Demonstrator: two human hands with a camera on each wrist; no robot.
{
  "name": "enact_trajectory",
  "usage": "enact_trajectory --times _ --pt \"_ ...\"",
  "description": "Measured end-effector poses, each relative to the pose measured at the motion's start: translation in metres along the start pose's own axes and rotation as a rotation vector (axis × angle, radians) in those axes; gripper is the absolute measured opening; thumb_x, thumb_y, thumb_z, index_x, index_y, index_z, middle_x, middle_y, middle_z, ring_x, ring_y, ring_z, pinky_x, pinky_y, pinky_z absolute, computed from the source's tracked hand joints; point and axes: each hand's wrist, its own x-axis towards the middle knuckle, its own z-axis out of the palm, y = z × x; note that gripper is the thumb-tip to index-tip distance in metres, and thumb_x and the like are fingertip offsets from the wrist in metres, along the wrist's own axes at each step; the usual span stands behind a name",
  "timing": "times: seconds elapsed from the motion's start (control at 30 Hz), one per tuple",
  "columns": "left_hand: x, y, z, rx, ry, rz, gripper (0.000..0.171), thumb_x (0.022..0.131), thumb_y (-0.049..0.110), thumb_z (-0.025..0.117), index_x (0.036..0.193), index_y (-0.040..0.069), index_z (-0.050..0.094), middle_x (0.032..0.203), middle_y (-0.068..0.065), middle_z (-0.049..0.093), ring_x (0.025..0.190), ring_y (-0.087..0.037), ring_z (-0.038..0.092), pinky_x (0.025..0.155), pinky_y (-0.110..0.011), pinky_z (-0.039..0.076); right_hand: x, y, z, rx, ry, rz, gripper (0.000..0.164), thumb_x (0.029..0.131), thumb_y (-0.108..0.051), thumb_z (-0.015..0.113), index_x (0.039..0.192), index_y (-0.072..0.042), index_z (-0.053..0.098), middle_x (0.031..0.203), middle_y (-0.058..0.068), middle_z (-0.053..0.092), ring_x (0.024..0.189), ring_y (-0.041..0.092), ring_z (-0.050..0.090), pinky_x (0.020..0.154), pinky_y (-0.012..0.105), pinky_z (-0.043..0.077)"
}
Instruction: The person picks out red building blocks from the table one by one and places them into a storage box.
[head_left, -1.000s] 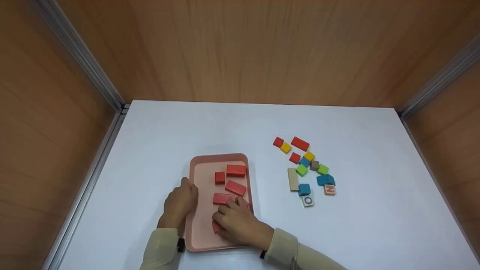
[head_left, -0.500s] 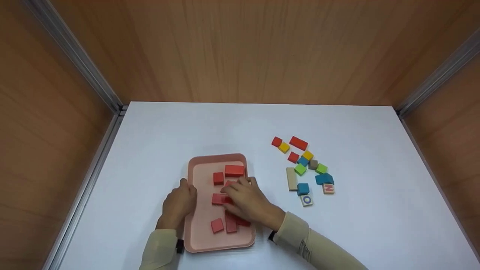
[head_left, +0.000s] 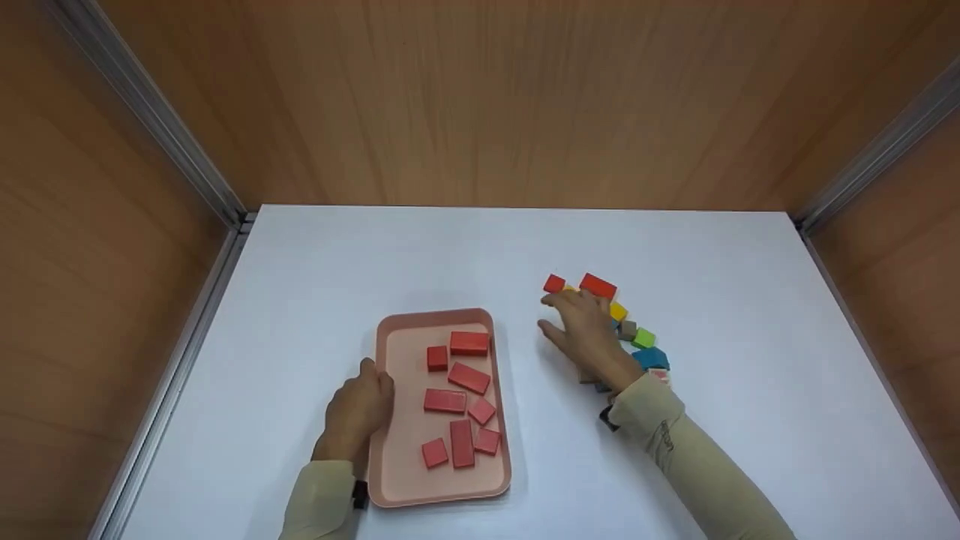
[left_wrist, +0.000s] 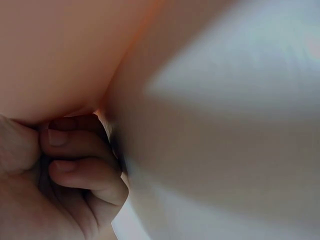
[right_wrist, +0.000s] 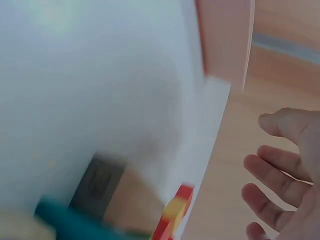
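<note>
A shallow pink tray [head_left: 407, 420] stands left of centre, holding several red blocks [head_left: 445, 400], some long and some cubes. My left hand [head_left: 360, 405] grips its left rim; in the left wrist view the fingers [left_wrist: 87, 172] curl in under the tray wall [left_wrist: 60, 55]. Over the scattered blocks to the right hovers my right hand [head_left: 589, 334], fingers spread and holding nothing. Just past its fingertips lie a red cube [head_left: 554, 283] and a long red block [head_left: 598, 285]. A yellow cube [head_left: 569, 289] is mostly covered by the fingers, and other blocks are hidden below the palm.
Right of the hand are a yellow cube [head_left: 619, 311], a grey cube [head_left: 628, 330], a green cube [head_left: 643, 338], a blue block [head_left: 651, 358] and a lettered block [head_left: 660, 374]. Wooden panels [head_left: 525, 105] enclose the white table [head_left: 375, 255] behind and at the sides.
My right hand has left the red blocks in the tray and moved right and away from me, over the loose blocks, with its fingers spreading. My left hand stays on the tray's rim.
</note>
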Motion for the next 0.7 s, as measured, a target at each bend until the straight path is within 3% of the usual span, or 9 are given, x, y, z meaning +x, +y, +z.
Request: enact_trajectory --times 0.17,0.37,0.57,0.7 --pt "-0.003 -0.002 -0.001 -0.003 0.013 -0.005 0.028 0.104 0.025 0.035 0.104 0.000 0.048 0.066 -0.010 0.054 0.054 -0.024 0.055 0.046 -0.037 0.041 0.007 0.034 -0.011 -0.018 0.020 0.144 0.040 0.094 -0.028 0.072 0.129 -0.009 0.062 0.126 0.010 0.063 0.111 0.030 0.052 0.095 0.051 0.033" --pt "-0.004 -0.004 0.000 -0.014 0.004 -0.017 0.030 0.104 0.027 0.034 0.106 0.000 0.048 0.066 -0.010 0.054 0.053 -0.023 0.055 0.046 -0.036 0.041 0.018 0.067 -0.019 -0.035 -0.017 0.282 0.044 0.094 -0.026 0.072 0.131 -0.005 0.061 0.122 0.017 0.063 0.106 0.034 0.053 0.088 0.053 0.034" --pt "-0.004 -0.003 0.002 -0.024 -0.001 -0.015 0.031 0.104 0.027 0.034 0.108 -0.001 0.048 0.067 -0.010 0.054 0.054 -0.023 0.055 0.046 -0.036 0.041 0.022 0.088 -0.018 -0.080 -0.091 0.361 0.049 0.096 -0.027 0.070 0.135 -0.002 0.058 0.127 0.021 0.060 0.108 0.038 0.052 0.092 0.058 0.035" --pt "-0.006 -0.003 0.002 -0.031 -0.012 -0.019 0.032 0.104 0.027 0.034 0.110 -0.001 0.048 0.068 -0.010 0.054 0.054 -0.023 0.055 0.047 -0.036 0.042 0.020 0.095 -0.014 -0.085 -0.137 0.393 0.050 0.096 -0.026 0.069 0.136 0.001 0.056 0.121 0.022 0.061 0.105 0.038 0.050 0.092 0.059 0.034"
